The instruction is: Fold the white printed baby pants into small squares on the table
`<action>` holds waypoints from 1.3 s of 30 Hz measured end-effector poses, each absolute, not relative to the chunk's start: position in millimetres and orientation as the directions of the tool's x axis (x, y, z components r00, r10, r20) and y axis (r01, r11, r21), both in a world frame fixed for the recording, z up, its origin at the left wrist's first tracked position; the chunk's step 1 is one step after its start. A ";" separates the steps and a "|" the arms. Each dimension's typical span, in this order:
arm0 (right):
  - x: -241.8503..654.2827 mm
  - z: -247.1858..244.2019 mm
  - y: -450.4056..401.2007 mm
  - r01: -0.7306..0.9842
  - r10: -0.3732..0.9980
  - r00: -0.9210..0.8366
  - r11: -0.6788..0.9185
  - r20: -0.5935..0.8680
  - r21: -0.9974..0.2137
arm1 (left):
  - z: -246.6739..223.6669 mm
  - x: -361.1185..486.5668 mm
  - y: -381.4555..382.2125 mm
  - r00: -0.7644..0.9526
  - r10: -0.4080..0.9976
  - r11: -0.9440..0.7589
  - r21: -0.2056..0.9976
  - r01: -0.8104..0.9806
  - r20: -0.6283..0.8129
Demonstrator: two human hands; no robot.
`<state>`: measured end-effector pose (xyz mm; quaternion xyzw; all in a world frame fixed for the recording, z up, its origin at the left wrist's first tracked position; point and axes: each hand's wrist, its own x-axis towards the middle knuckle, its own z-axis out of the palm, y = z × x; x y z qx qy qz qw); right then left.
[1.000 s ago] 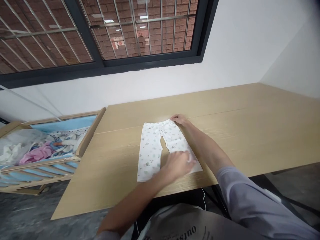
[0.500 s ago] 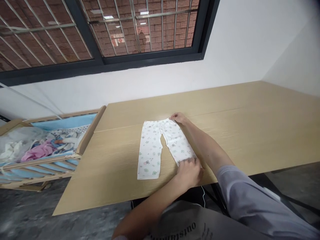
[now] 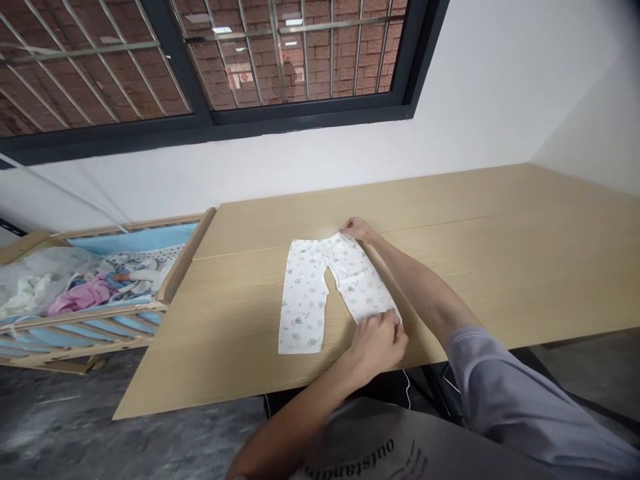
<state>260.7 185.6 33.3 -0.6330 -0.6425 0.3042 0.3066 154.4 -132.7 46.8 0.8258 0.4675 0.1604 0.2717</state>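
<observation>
- While both hands work at the garment, the baby trousers (image 3: 305, 293) lie flat on a pale wood-veneer table (image 3: 465, 267), left of the table's middle as seen from the wearer; white cotton, small green print.
- Long axis runs far-to-near across the table: waistband (image 3: 317, 245) toward the window, legs toward the person. One leg runs nearly straight toward the near table edge; the other slants off to the person's right. The legs are split by a narrow gap of bare table.
- Left hand (image 3: 377, 343): comes across the body, fingers pinched on the cuff (image 3: 393, 315) of the slanting leg, clamped on the fabric.
- Right hand (image 3: 356, 230): at the far corner of the waistband, fingers on the fabric; pinching or only pressing, cannot tell.
- Hands well apart, at opposite ends of that same leg.
- Grey sleeve (image 3: 505, 393) covers the right upper arm; grey shirt with dark lettering (image 3: 370, 453) at the bottom of view.
- Left of the table: wooden crib (image 3: 185, 257) with blue padding (image 3: 135, 239), holding a heap of clothes, pink garment (image 3: 83, 297) on top.
- Beyond: white wall (image 3: 300, 157), dark-framed barred window (image 3: 210, 117), brick outside (image 3: 300, 60).
</observation>
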 end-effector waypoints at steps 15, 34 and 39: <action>155.5 96.6 175.9 0.648 0.989 -0.144 0.073 -0.028 -0.758 | 56.5 55.7 -199.0 -0.086 0.995 0.055 0.996 0.074 -0.048; 65.2 54.1 174.5 0.796 0.973 -0.161 0.027 -0.168 -0.605 | 34.3 -13.4 -201.1 -0.324 0.907 0.318 0.941 0.111 -0.268; 61.0 52.6 169.1 0.827 0.971 -0.163 0.040 -0.172 -0.561 | 34.1 -15.2 -201.2 -0.323 0.908 0.337 0.923 0.185 -0.266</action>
